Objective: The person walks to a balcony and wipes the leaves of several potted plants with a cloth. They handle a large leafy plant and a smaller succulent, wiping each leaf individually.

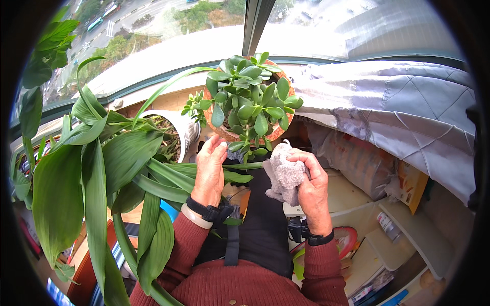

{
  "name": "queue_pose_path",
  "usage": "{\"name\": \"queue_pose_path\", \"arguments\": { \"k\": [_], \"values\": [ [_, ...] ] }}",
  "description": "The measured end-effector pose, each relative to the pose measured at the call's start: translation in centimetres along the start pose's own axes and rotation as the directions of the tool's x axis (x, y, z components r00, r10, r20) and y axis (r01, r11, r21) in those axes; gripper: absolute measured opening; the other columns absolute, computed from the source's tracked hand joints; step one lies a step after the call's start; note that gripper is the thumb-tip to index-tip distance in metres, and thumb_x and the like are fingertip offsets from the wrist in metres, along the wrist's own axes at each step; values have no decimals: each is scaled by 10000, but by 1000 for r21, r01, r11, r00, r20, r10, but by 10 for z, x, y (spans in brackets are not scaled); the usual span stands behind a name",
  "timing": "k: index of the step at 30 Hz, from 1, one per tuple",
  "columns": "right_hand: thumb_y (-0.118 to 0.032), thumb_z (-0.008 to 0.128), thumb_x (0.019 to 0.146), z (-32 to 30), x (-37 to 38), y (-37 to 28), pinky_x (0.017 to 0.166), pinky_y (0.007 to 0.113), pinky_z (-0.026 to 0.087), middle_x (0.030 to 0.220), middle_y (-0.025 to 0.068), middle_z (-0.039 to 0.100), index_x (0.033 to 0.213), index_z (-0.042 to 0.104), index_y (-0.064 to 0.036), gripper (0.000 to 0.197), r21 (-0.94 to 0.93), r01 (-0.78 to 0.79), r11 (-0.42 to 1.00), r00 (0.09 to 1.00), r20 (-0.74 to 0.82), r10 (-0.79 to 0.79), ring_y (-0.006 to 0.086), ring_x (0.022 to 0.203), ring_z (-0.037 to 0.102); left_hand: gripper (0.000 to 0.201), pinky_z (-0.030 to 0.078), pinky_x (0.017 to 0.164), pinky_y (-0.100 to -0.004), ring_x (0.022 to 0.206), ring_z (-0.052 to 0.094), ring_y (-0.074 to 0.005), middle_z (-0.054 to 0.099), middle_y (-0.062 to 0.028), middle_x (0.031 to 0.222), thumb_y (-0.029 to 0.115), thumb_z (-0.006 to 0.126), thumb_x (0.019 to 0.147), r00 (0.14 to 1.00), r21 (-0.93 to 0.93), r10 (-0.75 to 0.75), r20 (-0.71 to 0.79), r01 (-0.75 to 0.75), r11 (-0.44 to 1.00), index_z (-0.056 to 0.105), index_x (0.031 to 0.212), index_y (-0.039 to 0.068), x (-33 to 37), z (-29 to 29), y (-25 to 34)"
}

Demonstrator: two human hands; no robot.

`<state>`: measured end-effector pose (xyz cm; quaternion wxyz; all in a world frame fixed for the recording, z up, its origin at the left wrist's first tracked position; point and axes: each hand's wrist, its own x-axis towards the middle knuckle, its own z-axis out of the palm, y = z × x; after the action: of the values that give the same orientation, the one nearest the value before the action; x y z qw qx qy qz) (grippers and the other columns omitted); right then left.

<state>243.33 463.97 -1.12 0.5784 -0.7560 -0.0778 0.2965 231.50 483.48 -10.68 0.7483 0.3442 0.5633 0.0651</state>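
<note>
A jade plant (255,99) with thick round leaves grows in a round terracotta-coloured pot (287,129) by the window. My right hand (312,186) grips a bunched-up greyish-pink cloth (286,171) just below the pot's right side. Beside the pot's lower left edge is my left hand (209,173), its fingers pointing up and loosely apart, with no held thing visible; whether it touches the pot I cannot tell. Long strap-like leaves of a large plant (122,158) spread to the left, some passing behind my left wrist.
A white pot (176,122) of soil stands left of the jade plant. Grey quilted fabric (388,99) covers the sill at right, above a plastic-wrapped bundle (357,163). Shelves (418,234) with a can (389,227) are at lower right. The window frame (258,25) rises behind.
</note>
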Motion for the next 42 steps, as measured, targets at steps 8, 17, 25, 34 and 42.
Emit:
{"name": "queue_pose_path", "arguments": {
  "k": [8,17,25,34,42],
  "values": [
    [142,428,885,13,-4,21,947,293,520,1195,81,669,1208,645,-41,430,90,-217,972,974,-48,222,156,1074,651,479,548,966,-427,1145,651,-245,636,-110,1334,243,665,1027,889,-193,-221,402,318,928,521,1428,26,-2,2,-23],
    [41,570,821,72,3,53,1062,405,463,1336,191,563,1291,638,-22,479,-415,102,904,990,-48,-134,356,1237,578,335,548,1006,-391,1186,646,-233,651,-130,1281,100,614,1034,884,-402,-66,463,276,873,553,1340,-23,-10,9,-34],
    [118,612,750,85,-33,52,1063,495,456,1395,228,545,1281,648,-6,547,-363,231,903,970,158,-185,449,1232,523,357,582,984,-361,1133,680,-227,641,-154,1305,72,573,1044,899,-326,-185,398,327,887,529,1379,-44,-17,0,-27],
    [133,541,775,49,-19,38,1000,405,519,1251,205,634,1176,674,-13,447,-275,151,950,987,-10,-160,370,1170,645,435,504,1082,-420,1307,589,-299,589,-186,1406,77,595,1025,898,-352,-156,411,314,882,475,1429,-30,-14,5,-25],
    [114,552,810,25,5,49,999,361,503,1230,134,621,1175,661,-28,406,-244,37,969,966,-240,-97,272,1137,634,641,525,976,-365,1205,625,-219,593,-117,1411,41,685,959,970,-134,-92,226,124,983,420,1542,2,-34,6,-3]
  ]
}}
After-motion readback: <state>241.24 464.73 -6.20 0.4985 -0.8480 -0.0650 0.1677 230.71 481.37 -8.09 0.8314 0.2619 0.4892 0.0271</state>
